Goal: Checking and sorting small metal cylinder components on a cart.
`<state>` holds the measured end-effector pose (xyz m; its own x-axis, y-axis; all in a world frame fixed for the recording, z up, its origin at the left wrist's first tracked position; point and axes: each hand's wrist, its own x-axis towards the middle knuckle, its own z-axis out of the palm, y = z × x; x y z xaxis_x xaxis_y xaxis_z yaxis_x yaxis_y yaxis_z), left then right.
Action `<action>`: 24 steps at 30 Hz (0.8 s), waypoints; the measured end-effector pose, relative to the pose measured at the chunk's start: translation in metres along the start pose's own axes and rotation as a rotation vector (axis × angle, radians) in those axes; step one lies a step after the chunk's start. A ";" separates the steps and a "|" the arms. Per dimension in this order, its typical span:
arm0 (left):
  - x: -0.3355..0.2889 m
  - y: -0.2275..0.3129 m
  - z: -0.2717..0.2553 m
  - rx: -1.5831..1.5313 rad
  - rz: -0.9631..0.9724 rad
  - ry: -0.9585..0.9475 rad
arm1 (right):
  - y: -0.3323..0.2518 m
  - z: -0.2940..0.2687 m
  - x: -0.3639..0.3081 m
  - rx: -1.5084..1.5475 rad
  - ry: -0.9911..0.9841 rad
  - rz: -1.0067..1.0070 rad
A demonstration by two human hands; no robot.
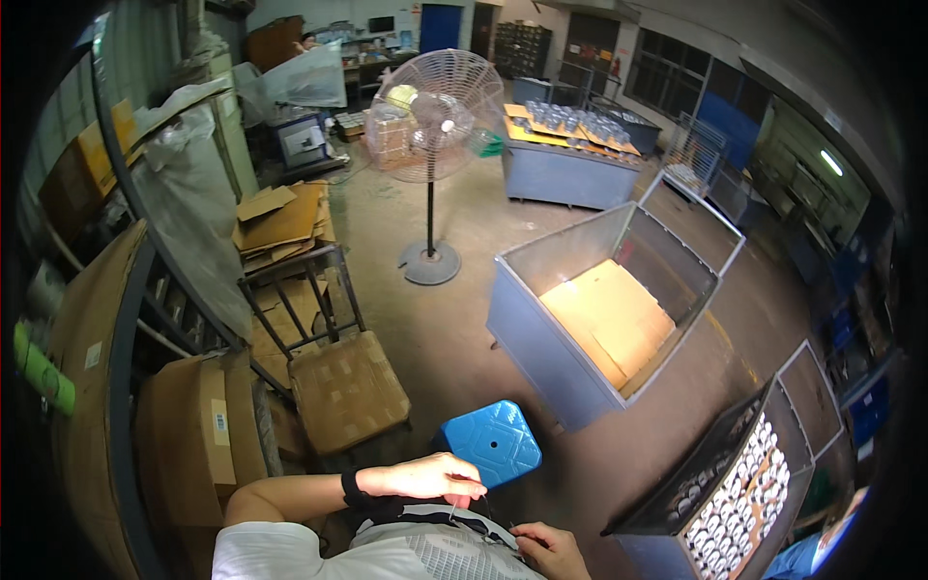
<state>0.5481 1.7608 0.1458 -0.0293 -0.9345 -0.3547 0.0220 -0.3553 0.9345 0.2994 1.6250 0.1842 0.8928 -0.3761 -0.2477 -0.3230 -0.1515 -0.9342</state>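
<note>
Green cylinder [46, 372]: 9 o'clock, smooth and rounded, beside the cardboard.
Carton [179, 425]: 8 o'clock, brown corrugated card with a pale label, bulky and square-edged.
Plastic sheeting [188, 208]: 10 o'clock, cloudy, wrinkled, hanging in loose folds.
Flattened cardboard [280, 224]: 10 o'clock, a ragged stack of flat pieces behind the chair.
Chair [348, 391]: 8 o'clock, dark metal bars for a back, the seat covered in taped brown card.
Fan [430, 116]: 12 o'clock, a round wire grille on a slim dark pole and a disc-like base.
Left hand [440, 478]: 6 o'clock, black band at the wrist; thumb and bent fingers together, pinching the strand.
Thin dark strand [488, 507]: 6 o'clock, fine and slightly curved, between the 2 hands, before the white cloth shirt [387, 556].
Stool [493, 443]: 6 o'clock, glossy blue plastic, rounded-square top with 1 central hole, just beyond the left hand.
Right hand [553, 551]: 5 o'clock, fingers curled near the strand's lower end; cannot tell whether they grip it.
Far bin [565, 179]: 1 o'clock, blue-grey metal, shiny rounded pieces on card across its top.
Open bin [551, 358]: 3 o'clock, blue-grey metal box, a flat tan cardboard sheet [614, 319] inside.
Near bin [643, 558]: 4 o'clock, metal, packed with rows of round white-and-dark parts [739, 512].
</note>
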 end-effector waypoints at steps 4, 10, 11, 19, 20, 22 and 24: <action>0.003 -0.004 0.010 0.098 0.005 0.084 | -0.005 -0.001 0.007 -0.034 -0.062 -0.101; -0.011 -0.009 0.025 0.107 -0.061 0.034 | -0.009 -0.002 0.011 -0.008 -0.128 -0.076; -0.011 -0.012 0.025 0.055 -0.085 0.056 | -0.011 -0.002 0.010 0.013 -0.134 -0.046; -0.001 -0.031 0.039 -0.076 -0.093 0.172 | -0.011 0.002 0.019 -0.025 -0.175 -0.153; -0.001 -0.033 0.039 -0.081 -0.097 0.179 | -0.012 0.002 0.020 -0.053 -0.164 -0.191; -0.004 -0.034 0.039 -0.159 -0.068 0.066 | -0.013 0.003 0.022 -0.072 -0.164 -0.227; -0.005 -0.030 0.042 -0.191 -0.057 0.048 | -0.015 0.002 0.025 -0.097 -0.199 -0.206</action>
<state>0.5054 1.7774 0.1206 0.0115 -0.9109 -0.4125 0.2109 -0.4010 0.8915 0.3275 1.6197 0.1913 0.9835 -0.1436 -0.1103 -0.1490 -0.2961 -0.9435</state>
